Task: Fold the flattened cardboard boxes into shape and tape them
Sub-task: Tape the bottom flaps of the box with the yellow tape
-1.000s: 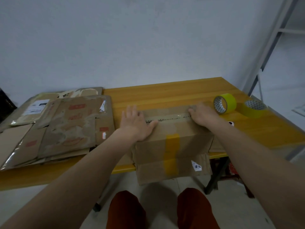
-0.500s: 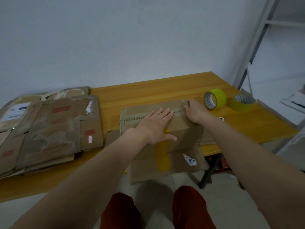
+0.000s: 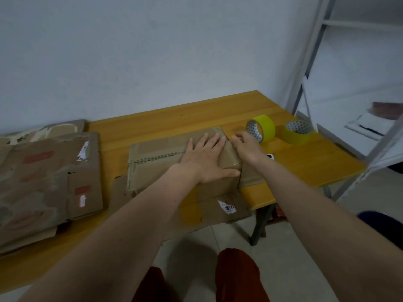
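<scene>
Evidently the folding is done on this cardboard box (image 3: 174, 168) and the taping step is at hand. The box sits at the near edge of the table (image 3: 196, 118), its lower flaps hanging over the edge toward the person's knees, an old seam of tape running across its top. The left hand (image 3: 207, 160) lies flat on the top panel, fingers straight and spread, pressing the flaps down. The right hand (image 3: 248, 147) hovers just past the box's right edge with fingers loosely bent, holding nothing — it points toward the upright yellow tape roll (image 3: 261, 128) just beside it.

In my judgement the next move calls for the right hand to take that roll while the left keeps the flaps pinned, or they may spring open. A second yellow tape roll (image 3: 297, 131) lies flat a little farther right.

On the left of the table a stack of flattened boxes (image 3: 48, 182) waits, worn and labelled. The table is yellow wood against a plain pale wall; a grey metal shelf frame (image 3: 314, 57) stands to the right, and the floor is light tile.
</scene>
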`<state>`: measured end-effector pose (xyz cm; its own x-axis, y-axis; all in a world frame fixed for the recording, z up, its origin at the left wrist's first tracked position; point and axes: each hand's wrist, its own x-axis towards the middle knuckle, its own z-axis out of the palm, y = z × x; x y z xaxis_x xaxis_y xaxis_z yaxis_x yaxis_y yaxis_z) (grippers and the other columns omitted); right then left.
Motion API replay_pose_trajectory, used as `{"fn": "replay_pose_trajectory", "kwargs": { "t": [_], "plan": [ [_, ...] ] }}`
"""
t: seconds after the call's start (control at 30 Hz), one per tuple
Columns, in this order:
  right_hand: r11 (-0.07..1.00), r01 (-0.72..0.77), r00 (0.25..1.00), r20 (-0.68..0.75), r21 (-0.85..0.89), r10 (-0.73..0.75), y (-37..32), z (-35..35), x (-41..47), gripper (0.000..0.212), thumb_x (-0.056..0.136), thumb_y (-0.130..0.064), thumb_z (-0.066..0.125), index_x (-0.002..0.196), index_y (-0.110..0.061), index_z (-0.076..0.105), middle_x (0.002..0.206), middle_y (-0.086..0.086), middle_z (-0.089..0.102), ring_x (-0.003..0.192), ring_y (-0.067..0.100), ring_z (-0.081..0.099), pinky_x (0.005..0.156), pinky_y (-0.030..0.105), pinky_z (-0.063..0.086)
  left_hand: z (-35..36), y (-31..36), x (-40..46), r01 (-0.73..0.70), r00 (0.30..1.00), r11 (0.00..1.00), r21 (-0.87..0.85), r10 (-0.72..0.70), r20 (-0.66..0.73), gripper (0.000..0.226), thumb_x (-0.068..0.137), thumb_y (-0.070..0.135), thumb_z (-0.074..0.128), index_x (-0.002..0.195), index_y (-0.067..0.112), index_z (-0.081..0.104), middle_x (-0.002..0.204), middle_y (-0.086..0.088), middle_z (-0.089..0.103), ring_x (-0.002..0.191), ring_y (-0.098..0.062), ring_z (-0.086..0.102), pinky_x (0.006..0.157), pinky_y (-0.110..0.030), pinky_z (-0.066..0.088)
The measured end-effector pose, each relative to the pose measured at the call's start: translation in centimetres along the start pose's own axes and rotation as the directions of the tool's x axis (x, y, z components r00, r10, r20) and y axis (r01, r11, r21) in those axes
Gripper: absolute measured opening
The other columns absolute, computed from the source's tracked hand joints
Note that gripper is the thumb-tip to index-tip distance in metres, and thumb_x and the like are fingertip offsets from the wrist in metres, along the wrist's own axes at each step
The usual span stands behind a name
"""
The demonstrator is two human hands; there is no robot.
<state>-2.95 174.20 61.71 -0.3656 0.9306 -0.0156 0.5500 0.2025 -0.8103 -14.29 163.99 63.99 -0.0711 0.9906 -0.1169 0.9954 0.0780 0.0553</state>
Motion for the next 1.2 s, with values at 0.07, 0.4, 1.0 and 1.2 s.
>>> {"fn": "replay_pose_trajectory", "kwargs": {
  "t": [0.07, 0.4, 1.0, 1.2],
  "plan": [
    [0.995, -0.093, 0.984, -0.150, 0.043, 0.098, 1.5, -0.9, 1.3, 0.050, 0.099, -0.027, 0.047, 0.142, -0.004, 0.036, 0.143, 0.014, 0.043, 0.131, 0.031, 0.042, 0.104, 0.041, 0.037, 0.2, -0.1, 0.4, -0.007, 1.000, 1.000, 0.008, 0.007, -0.026, 0.105, 0.076, 0.085, 0.038, 0.154, 0.030, -0.006, 0.163, 0.009, -0.008, 0.150, -0.019, -0.007, 0.119, -0.055, -0.001],
    [0.890, -0.391, 0.850, -0.280, 0.234, 0.447, 4.8, -3.5, 6.2, 0.083, 0.088, -0.024, 0.069, 0.149, -0.007, 0.015, 0.153, 0.016, 0.020, 0.136, 0.037, 0.030, 0.104, 0.046, 0.036, 0.9, -0.8, 0.9, -0.034, 0.997, 0.999, 0.013, 0.035, -0.075, 0.104, 0.074, 0.088, 0.033, 0.154, 0.032, -0.005, 0.162, 0.011, -0.006, 0.149, -0.017, -0.007, 0.119, -0.054, -0.001],
    [0.922, -0.129, 0.897, -0.352, 0.366, 0.265, 5.8, -4.8, 2.3, 0.048, 0.089, -0.012, 0.063, 0.127, -0.003, 0.035, 0.119, 0.011, 0.047, 0.104, 0.023, 0.048, 0.084, 0.035, 0.043, 0.0, -0.9, 0.7, -0.025, 0.995, 0.988, -0.156, 0.010, -0.099, 0.101, 0.076, 0.084, 0.037, 0.155, 0.027, 0.011, 0.160, 0.009, 0.009, 0.147, -0.015, 0.005, 0.120, -0.042, 0.010],
    [0.898, 0.115, 0.981, -0.192, 0.425, -0.035, -0.8, -7.4, 0.7, 0.019, 0.082, -0.018, 0.063, 0.091, -0.004, 0.055, 0.087, 0.012, 0.057, 0.079, 0.023, 0.059, 0.066, 0.033, 0.051, -0.8, -1.2, 0.3, 0.020, 0.984, 0.785, -0.619, -0.126, -0.128, 0.107, 0.072, 0.067, 0.067, 0.155, 0.029, 0.010, 0.154, 0.007, 0.031, 0.141, -0.016, 0.026, 0.114, -0.042, 0.029]
  ]
}}
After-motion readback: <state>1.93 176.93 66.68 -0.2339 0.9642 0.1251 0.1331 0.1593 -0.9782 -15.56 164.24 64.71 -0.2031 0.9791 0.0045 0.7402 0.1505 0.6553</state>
